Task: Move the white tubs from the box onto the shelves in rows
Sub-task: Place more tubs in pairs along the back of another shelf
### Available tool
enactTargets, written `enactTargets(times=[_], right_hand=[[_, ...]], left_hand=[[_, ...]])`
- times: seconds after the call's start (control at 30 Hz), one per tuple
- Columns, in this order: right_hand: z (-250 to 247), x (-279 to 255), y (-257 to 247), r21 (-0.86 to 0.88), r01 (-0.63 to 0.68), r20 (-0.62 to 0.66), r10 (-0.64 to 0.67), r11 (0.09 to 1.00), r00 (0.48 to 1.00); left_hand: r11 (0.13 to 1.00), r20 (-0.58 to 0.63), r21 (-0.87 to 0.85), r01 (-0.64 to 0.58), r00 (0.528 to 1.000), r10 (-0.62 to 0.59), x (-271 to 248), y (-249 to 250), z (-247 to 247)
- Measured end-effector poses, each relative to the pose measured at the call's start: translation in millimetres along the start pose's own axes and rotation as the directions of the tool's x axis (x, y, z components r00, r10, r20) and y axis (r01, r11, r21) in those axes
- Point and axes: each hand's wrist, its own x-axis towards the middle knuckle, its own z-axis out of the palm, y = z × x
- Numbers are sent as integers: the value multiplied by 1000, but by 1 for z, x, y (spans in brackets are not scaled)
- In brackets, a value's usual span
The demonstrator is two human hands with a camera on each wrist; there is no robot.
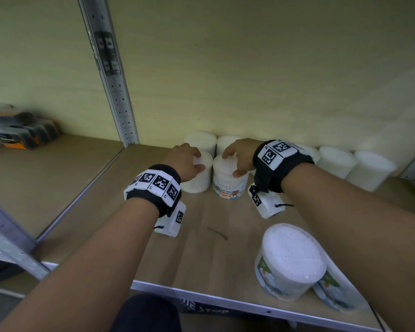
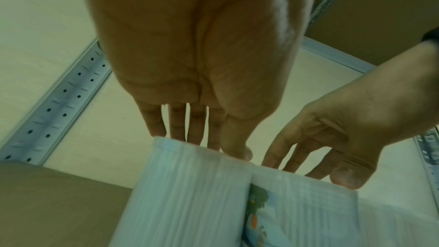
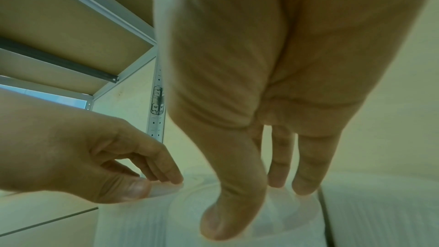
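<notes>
Front tubs [image 1: 290, 262] near edge; back row [image 1: 336, 161] behind hands.

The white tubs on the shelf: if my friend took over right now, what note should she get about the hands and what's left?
Left hand: grips the top of the plain tub, second row.
Right hand: grips the top of the cotton buds tub beside it; the two tubs touch.
Done: a back row of tubs stands along the shelf's rear wall.
Left: let go of these two, then line up the two tubs at the front edge. The box is out of view.
</notes>
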Motion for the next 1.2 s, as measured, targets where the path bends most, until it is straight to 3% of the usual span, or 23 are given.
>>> enactTargets(times=[0.3, 0.5, 0.57, 0.73, 0.83, 0.97, 1.2], right_hand=[[1, 5, 0, -15, 4, -26, -5, 1000, 1000], [3, 9, 3, 2, 23, -28, -23, 1000, 999], [4, 10, 3, 0, 25, -26, -25, 1000, 999], [7, 13, 4, -11, 32, -51, -33, 999, 998], [7, 14, 6, -11, 31, -47, -31, 999, 998], [6, 15, 6, -7, 28, -43, -28, 1000, 999], [9, 17, 8, 12, 38, -56, -37, 999, 998]], left_hand=[[996, 126, -60, -66, 989, 73, 1, -7, -12], [990, 282, 20, -142, 950, 131, 11, -7, -29], [993, 257, 18, -113, 961, 105, 12, -4, -30], [991, 57, 121, 53, 997, -61, 12, 1, -12], [985, 21, 160, 68, 997, -72, 10, 2, -5], [988, 47, 144, 45, 998, -52, 11, 2, -7], [999, 194, 39, -20, 981, 12, 12, -1, -15]])
